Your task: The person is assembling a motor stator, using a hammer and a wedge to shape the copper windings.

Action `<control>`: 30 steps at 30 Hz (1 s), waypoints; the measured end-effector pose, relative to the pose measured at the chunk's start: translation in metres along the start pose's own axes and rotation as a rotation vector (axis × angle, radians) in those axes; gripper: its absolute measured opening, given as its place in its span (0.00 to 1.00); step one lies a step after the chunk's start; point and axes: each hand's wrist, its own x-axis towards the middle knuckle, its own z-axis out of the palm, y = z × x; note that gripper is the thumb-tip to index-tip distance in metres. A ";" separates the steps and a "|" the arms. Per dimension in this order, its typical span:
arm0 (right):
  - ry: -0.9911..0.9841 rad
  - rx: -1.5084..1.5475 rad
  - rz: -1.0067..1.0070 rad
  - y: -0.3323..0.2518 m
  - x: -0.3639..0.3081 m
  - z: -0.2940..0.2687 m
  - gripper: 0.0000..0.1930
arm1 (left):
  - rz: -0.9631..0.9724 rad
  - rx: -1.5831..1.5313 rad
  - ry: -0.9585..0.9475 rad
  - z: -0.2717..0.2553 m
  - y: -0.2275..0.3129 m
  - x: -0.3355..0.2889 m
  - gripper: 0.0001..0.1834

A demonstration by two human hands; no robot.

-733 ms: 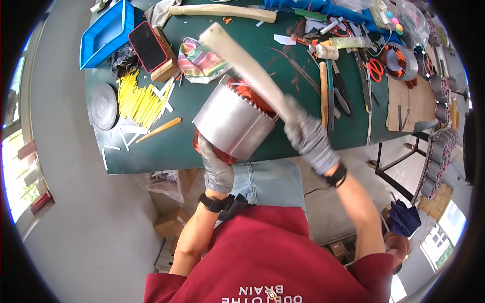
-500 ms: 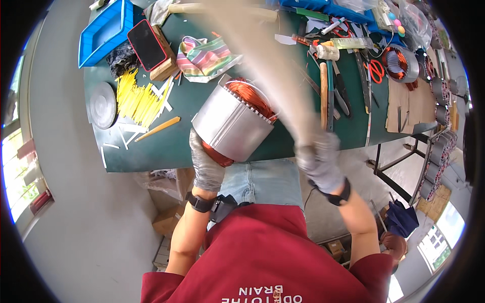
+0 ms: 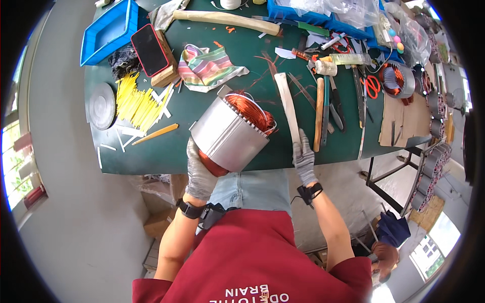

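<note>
A motor stator [image 3: 230, 134], a silver metal cylinder with copper windings [image 3: 250, 110] bulging from both ends, sits tilted near the front edge of the green table. My left hand [image 3: 198, 174], in a grey glove, is closed against its lower left end, beside the lower copper coil; some of the fingers are hidden. To the right of the stator, my gloved right hand [image 3: 304, 160] grips the near end of a pale wooden stick [image 3: 288, 106]. The stick points away from me, low over the table or resting on it; which one I cannot tell.
Right of the stick lie a wooden handle [image 3: 319, 113], knives, files and red scissors [image 3: 373, 87]. Another stator [image 3: 397, 80] stands at the far right. On the left are yellow strips [image 3: 136, 103], a phone [image 3: 150, 50], a striped cloth [image 3: 209, 68] and a blue tray [image 3: 109, 31].
The pale stick, blurred and raised across the view before, has come down beside the stator in my right hand. My left hand stays on the stator, which has barely shifted.
</note>
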 end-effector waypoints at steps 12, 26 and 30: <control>0.002 -0.151 -0.369 -0.143 0.081 -0.049 0.24 | -0.012 0.323 -0.207 -0.015 0.013 -0.019 0.34; -0.309 0.179 -0.192 -0.176 0.061 -0.016 0.17 | 0.179 0.704 -0.110 -0.029 -0.005 -0.034 0.26; -0.165 0.372 -0.105 -0.149 0.001 -0.056 0.14 | 0.041 1.171 -0.059 0.010 -0.013 -0.090 0.18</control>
